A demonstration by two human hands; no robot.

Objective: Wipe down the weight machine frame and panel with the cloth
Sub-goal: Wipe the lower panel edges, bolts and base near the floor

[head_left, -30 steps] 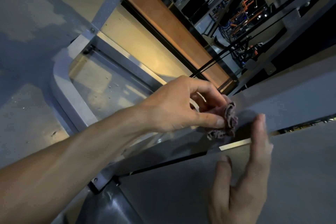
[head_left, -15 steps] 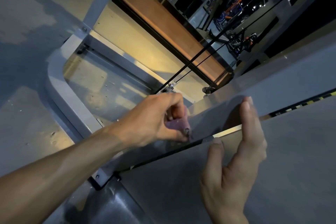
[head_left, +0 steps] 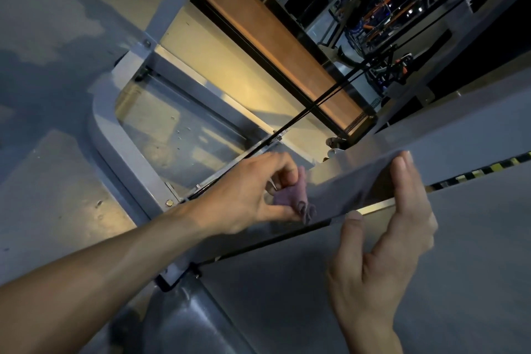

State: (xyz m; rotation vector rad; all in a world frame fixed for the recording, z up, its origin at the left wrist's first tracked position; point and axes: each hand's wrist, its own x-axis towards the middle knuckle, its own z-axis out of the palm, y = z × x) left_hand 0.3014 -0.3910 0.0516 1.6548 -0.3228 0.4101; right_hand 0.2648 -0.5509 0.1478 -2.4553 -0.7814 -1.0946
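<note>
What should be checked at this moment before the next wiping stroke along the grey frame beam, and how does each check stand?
1. Cloth held: ok, the left hand pinches it, bunched.
2. Cloth touching the frame beam: ok, its lower end appears to meet the beam's face.
3. Right hand out of the cloth's way: ok, its straight fingers rest on the beam to the cloth's right, its thumb on the panel edge.
4. Black cables apart from the hands: ok.
5. Dirt left on the beam: cannot tell.
</note>
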